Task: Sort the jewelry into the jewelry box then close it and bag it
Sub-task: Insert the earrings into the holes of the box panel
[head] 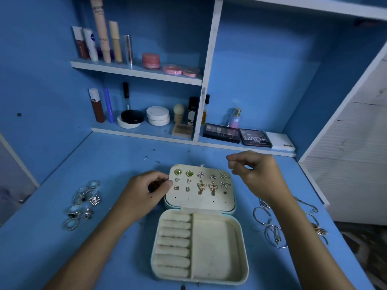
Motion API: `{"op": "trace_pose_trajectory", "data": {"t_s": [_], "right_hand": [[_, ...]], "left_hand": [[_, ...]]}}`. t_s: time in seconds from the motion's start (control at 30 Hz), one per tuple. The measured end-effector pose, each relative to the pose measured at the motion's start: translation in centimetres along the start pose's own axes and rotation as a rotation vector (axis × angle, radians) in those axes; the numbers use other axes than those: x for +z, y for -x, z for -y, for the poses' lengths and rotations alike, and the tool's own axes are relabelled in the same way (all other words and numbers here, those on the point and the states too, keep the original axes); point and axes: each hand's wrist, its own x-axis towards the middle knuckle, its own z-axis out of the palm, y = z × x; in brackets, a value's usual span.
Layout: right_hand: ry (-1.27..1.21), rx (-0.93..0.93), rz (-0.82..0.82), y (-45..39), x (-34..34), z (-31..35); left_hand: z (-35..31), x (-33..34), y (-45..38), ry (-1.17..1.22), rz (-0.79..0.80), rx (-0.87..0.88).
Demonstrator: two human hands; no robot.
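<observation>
Head-worn view, down over desk point(117, 155)

We see a jewelry box point(200, 245) lined in matt, soft cream cloth, perhaps velvet. The rings point(83, 203) and bangles point(270, 225) beside it are shiny metal. The table point(117, 155) looks smooth, painted matt blue, with small scuffs.

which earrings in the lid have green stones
The two square earrings at the top left of the lid's panel; every other pair there is gold or silver toned.
</observation>
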Motion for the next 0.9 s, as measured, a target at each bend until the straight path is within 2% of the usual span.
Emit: {"op": "trace_pose_trajectory", "data": {"t_s": [0.2, 0.5, 0.9], "right_hand": [[-0.017, 0.021, -0.026, 3.2, -0.8, -1.9], [0.005, -0.085, -0.017, 5.8, -0.2, -2.7], [0.055, -0.051, 0.023, 6.6, 0.4, -3.2]], "left_hand": [[0.3, 0.1, 0.0, 0.002, -0.001, -0.021], [0.2, 0.3, 0.1, 0.011, -0.011, -0.051], [-0.2, 0.3, 0.6, 0.018, -0.008, -0.043]]}}
